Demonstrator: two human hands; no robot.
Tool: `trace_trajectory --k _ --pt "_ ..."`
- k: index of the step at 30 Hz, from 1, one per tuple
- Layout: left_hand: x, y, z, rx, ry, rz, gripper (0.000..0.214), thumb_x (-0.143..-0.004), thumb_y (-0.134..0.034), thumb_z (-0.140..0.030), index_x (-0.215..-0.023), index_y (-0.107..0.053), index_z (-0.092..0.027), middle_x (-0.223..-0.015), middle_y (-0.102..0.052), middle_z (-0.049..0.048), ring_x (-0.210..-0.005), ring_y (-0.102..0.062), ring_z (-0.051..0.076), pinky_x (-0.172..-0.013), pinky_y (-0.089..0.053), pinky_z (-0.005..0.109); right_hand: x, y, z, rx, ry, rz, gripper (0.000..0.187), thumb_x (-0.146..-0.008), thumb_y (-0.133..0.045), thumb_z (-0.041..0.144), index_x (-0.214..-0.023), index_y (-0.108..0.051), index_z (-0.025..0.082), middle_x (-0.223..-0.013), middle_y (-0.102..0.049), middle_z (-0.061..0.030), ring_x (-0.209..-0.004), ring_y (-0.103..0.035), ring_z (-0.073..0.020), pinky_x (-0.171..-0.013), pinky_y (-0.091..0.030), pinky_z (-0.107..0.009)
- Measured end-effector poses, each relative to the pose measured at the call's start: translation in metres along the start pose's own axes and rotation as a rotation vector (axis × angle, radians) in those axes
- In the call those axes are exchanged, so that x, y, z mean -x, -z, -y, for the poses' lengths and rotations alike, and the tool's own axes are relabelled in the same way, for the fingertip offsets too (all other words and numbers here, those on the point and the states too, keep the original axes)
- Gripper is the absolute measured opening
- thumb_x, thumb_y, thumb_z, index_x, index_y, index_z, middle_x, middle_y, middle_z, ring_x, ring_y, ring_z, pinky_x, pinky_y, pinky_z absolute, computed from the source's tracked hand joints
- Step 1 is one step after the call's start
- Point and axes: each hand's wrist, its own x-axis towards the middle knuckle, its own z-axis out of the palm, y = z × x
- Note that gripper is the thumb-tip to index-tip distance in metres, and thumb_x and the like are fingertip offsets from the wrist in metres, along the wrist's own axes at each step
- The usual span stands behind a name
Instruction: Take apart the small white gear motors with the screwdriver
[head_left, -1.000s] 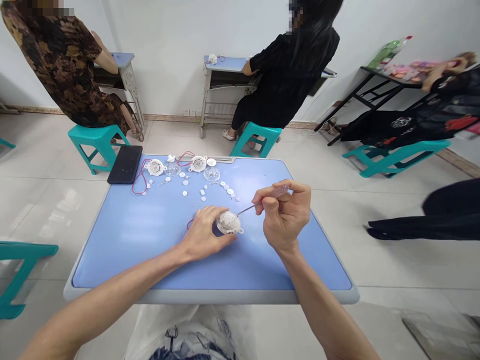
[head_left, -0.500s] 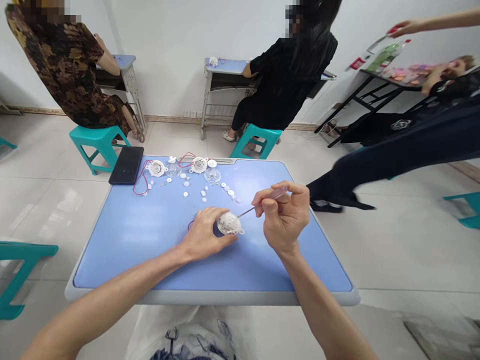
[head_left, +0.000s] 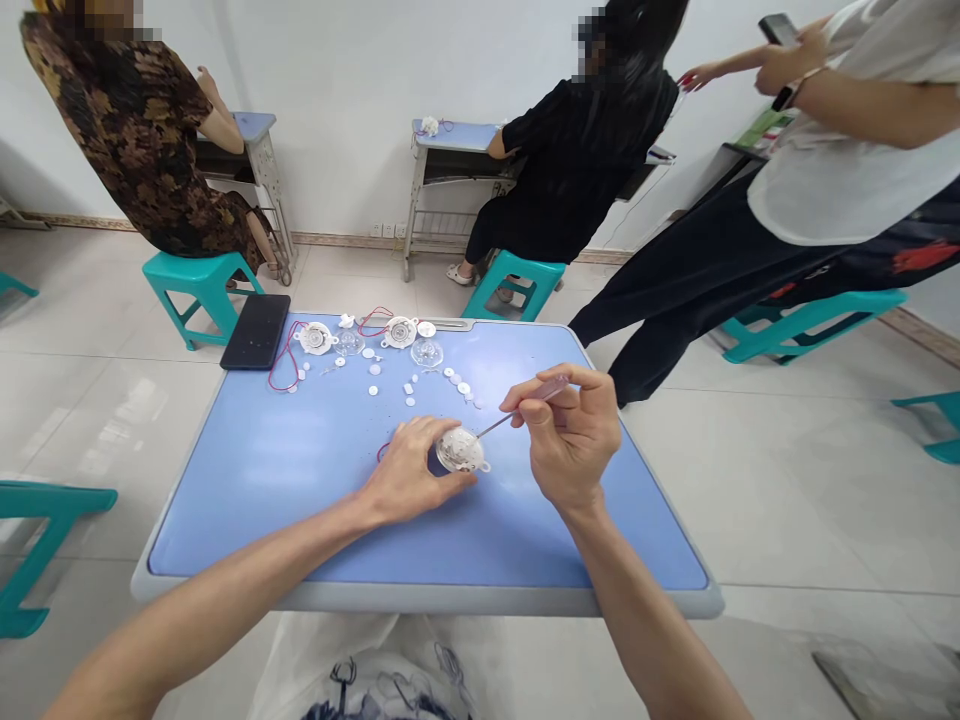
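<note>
My left hand [head_left: 414,468] grips a small round white plastic case [head_left: 460,450] by its edge, thumb and fingers on opposite sides, above the blue table. A little loop sticks out at the case's right. In my right hand [head_left: 570,432] is a screwdriver [head_left: 553,388] with a clear pinkish handle, held by thumb and fingers. Its thin metal shaft slants down left, and the tip meets the right side of the case. A bit of red cord [head_left: 382,452] shows beside my left fingers.
Toward the table's far edge lie two similar white cases [head_left: 315,338], clear domes [head_left: 427,352], red cords and several small white discs [head_left: 375,370]. A dark tablet-like slab [head_left: 256,331] occupies the far left corner. Two people sit on teal stools [head_left: 517,280]; another person stands [head_left: 690,270] beyond the table's right side.
My hands, the case and the screwdriver stay almost where they were. At the right, a person in a white top has stepped into view beside the table, hiding much of the black stand.
</note>
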Motion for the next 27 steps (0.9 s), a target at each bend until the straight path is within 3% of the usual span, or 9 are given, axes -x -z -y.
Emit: trace_trajectory --k 8,15,21,27 --pt "-0.0011 0.0008 0.0000 0.017 -0.006 0.015 0.052 -0.074 -0.079 -0.031 -0.122 -0.060 -0.022 -0.119 -0.066 0.0059 -0.115 -0.059 0.027 -0.104 -0.040 0.044 -0.0013 0.0002 0.0049 0.026 0.030 0.042 0.028 -0.083 -0.072 0.018 -0.105 -0.058 0.026 -0.076 -0.062 0.0062 -0.066 -0.064 -0.0116 -0.056 -0.055 -0.026" --pt "-0.0010 0.0015 0.0016 0.011 -0.013 0.026 0.053 -0.075 -0.080 -0.031 -0.122 -0.061 -0.021 -0.120 -0.066 0.0058 -0.115 -0.059 0.027 -0.103 -0.039 0.044 0.0010 0.0019 0.0062 0.059 -0.031 0.022 0.025 -0.084 -0.071 0.019 -0.107 -0.065 0.026 -0.079 -0.062 0.0036 -0.072 -0.068 -0.0141 -0.056 -0.059 -0.029" --pt "-0.0009 0.0018 0.0016 0.016 -0.012 0.030 0.054 -0.074 -0.080 -0.031 -0.123 -0.060 -0.021 -0.120 -0.066 0.0059 -0.115 -0.059 0.027 -0.105 -0.038 0.044 0.0024 0.0002 0.0084 0.081 -0.026 0.027 0.027 -0.085 -0.070 0.019 -0.110 -0.065 0.026 -0.079 -0.062 0.0030 -0.073 -0.068 -0.0148 -0.054 -0.060 -0.029" --pt "-0.0004 0.0028 0.0000 0.020 -0.004 0.042 0.054 -0.074 -0.081 -0.031 -0.123 -0.060 -0.021 -0.121 -0.065 0.0056 -0.116 -0.058 0.026 -0.107 -0.036 0.044 0.0016 -0.0004 0.0066 0.097 0.018 -0.001 0.036 -0.083 -0.072 0.016 -0.116 -0.062 0.027 -0.081 -0.062 0.0038 -0.072 -0.068 -0.0130 -0.063 -0.062 -0.029"
